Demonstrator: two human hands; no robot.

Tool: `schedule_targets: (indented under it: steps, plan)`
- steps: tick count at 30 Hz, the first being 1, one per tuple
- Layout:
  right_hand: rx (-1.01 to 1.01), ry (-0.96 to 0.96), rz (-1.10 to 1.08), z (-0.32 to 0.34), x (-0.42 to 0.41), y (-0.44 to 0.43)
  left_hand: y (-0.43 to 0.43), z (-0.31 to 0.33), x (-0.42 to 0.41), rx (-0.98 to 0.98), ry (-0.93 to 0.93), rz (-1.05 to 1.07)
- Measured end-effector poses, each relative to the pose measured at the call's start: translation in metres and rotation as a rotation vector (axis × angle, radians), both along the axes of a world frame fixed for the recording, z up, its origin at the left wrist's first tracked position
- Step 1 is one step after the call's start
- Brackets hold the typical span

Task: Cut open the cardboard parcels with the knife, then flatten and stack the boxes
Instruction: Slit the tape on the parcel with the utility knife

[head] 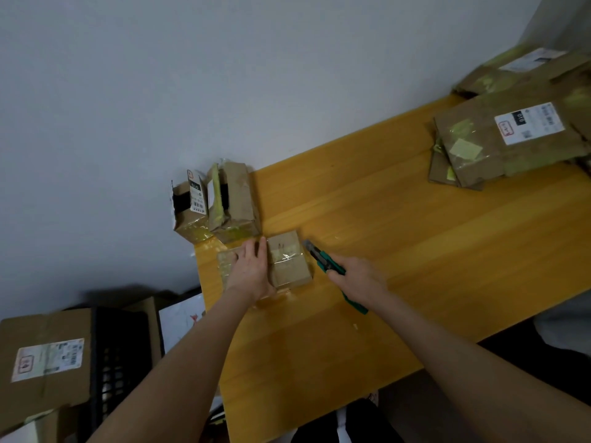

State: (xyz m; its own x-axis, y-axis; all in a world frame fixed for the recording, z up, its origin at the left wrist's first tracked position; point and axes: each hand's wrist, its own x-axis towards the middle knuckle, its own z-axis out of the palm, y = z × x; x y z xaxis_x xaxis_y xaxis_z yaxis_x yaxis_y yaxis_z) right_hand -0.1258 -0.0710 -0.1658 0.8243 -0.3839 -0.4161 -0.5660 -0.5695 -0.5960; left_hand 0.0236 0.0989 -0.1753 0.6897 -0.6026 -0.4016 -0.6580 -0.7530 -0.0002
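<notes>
Near the left corner of the yellow table (415, 235), the small taped parcel (289, 260) lies flat under the left hand (251, 270). Its fingers lie fairly straight across the top, pressing rather than gripping, probably to stop the parcel sliding when the blade pulls. The right hand (355, 278) is curled round the handle of the green knife (323, 259), blade out and aimed at the parcel's far right edge, just beside it; whether the tip touches the tape is too blurred to tell. Two opened boxes (233, 203) stand behind at the table edge, likely awaiting flattening, well apart from the pile of flattened boxes (499, 139) at the far right, outside the cutting space. The left palm hides the parcel's left part, so any seam there cannot be seen; the pile is cut off at the right, and the labels are unreadable
</notes>
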Motion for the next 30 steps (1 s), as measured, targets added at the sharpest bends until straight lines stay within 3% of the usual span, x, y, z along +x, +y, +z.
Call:
schedule_targets:
  steps: [6,23,25,30]
  plan:
    - [-0.101,0.124,0.108,0.011,0.013,-0.009,-0.001,-0.002,0.006,0.005,0.01,-0.018]
    - [0.012,0.17,0.233,0.008,-0.005,-0.023,-0.004,-0.002,0.013,0.066,0.041,-0.021]
    - [0.061,0.142,0.164,0.005,-0.01,-0.023,-0.005,0.0,0.012,0.051,0.049,0.014]
    - [0.145,0.003,-0.286,-0.019,0.005,-0.013,-0.016,0.01,-0.006,-0.046,0.028,0.333]
